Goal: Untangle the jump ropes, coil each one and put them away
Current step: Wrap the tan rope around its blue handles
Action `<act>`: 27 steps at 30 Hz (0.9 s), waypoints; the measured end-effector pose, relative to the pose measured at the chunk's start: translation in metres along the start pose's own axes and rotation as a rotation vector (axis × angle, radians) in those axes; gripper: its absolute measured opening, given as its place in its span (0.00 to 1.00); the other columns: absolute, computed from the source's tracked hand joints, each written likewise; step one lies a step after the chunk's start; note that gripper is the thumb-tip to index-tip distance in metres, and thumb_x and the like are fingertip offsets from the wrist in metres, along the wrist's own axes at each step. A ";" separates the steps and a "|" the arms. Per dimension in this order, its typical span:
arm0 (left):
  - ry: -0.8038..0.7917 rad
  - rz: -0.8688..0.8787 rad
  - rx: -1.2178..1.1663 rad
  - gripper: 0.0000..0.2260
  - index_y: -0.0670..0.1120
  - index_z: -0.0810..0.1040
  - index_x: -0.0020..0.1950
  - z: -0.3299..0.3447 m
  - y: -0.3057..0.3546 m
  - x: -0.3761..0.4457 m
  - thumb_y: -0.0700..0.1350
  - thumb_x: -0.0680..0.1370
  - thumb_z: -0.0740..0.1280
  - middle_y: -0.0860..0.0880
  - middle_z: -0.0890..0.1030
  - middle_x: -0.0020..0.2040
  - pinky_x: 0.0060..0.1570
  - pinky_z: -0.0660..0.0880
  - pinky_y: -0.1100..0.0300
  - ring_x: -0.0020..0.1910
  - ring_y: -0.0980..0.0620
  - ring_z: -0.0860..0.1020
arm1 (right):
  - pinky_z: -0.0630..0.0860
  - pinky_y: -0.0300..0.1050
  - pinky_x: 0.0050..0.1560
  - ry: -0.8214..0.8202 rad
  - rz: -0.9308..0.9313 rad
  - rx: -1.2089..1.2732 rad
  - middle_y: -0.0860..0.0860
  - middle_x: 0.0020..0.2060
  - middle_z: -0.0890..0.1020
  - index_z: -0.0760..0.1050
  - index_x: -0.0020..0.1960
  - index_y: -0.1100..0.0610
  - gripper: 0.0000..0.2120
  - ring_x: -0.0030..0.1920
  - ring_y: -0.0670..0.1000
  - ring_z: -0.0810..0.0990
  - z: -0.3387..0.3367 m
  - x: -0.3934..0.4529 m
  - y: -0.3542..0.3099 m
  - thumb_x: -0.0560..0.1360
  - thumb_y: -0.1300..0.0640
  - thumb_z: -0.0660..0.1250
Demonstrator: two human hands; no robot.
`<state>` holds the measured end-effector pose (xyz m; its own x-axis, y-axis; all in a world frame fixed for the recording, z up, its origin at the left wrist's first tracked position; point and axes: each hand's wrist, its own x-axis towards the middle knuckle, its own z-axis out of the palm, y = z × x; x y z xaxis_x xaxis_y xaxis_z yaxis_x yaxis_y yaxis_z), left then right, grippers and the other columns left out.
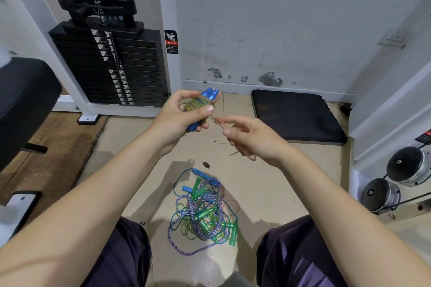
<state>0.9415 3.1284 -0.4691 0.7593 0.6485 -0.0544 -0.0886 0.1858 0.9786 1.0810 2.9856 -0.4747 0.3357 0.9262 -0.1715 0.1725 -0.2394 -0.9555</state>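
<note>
Wrapping now: left hand (179,112) clamps the blue-handled rope bundle (201,106), handles pointing up and away, while the right hand (247,137) pinches the loose clear cord tail (219,121) just right of it. Nearer hand for the next turn: right. Tangled pile (203,212) waits on the floor (268,182) below.

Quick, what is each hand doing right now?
Left hand: grips the blue-handled jump rope bundle, cord wrapped around the handles.
Right hand: pinches the clear cord end leading from that bundle.
</note>
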 end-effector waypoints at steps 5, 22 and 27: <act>0.080 0.051 0.048 0.22 0.42 0.70 0.65 -0.005 -0.002 0.003 0.36 0.74 0.73 0.44 0.82 0.47 0.37 0.73 0.55 0.33 0.49 0.80 | 0.62 0.32 0.26 -0.005 0.010 -0.250 0.48 0.32 0.67 0.79 0.53 0.54 0.11 0.25 0.41 0.63 0.009 -0.003 -0.004 0.83 0.56 0.58; -0.202 -0.120 0.338 0.22 0.47 0.71 0.60 0.008 -0.017 -0.001 0.36 0.71 0.76 0.43 0.83 0.46 0.32 0.74 0.60 0.34 0.48 0.80 | 0.75 0.38 0.34 0.317 -0.294 -0.048 0.61 0.30 0.79 0.78 0.39 0.67 0.13 0.30 0.50 0.78 -0.012 -0.010 -0.021 0.77 0.59 0.68; -0.281 -0.148 0.250 0.17 0.47 0.72 0.58 0.020 -0.018 -0.006 0.50 0.74 0.72 0.39 0.84 0.45 0.31 0.72 0.61 0.38 0.45 0.81 | 0.76 0.41 0.34 0.230 -0.193 0.297 0.54 0.30 0.81 0.75 0.42 0.74 0.14 0.31 0.53 0.78 -0.015 -0.011 -0.019 0.77 0.61 0.66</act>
<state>0.9512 3.1064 -0.4823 0.9019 0.3945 -0.1760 0.1684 0.0541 0.9842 1.0874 2.9754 -0.4511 0.5270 0.8488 0.0434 -0.0105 0.0576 -0.9983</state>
